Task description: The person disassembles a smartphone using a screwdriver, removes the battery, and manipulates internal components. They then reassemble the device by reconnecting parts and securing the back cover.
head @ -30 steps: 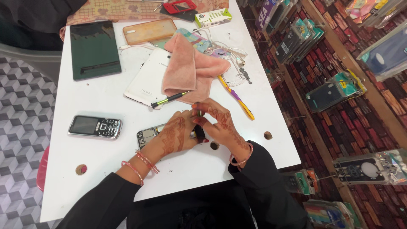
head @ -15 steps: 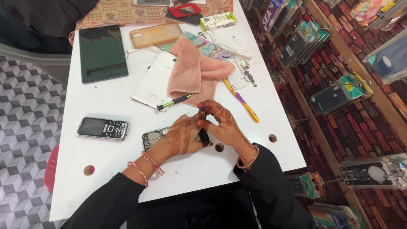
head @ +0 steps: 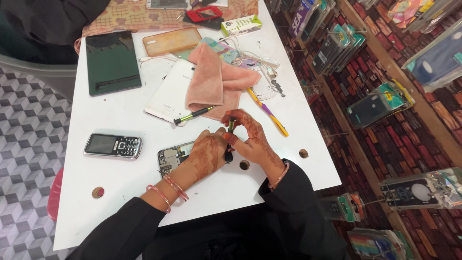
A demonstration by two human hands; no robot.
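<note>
Pinching a small green-and-black screwdriver [head: 230,129] upright, the right hand [head: 252,140] grasps it directly over an opened phone [head: 174,157] near the white table's [head: 120,178] front edge. The left hand [head: 207,155] presses down on that phone, fingers curled, steadying it just beside the tool's tip.

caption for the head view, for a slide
Both hands, left hand and right hand, work a small tool over an opened phone.
</note>
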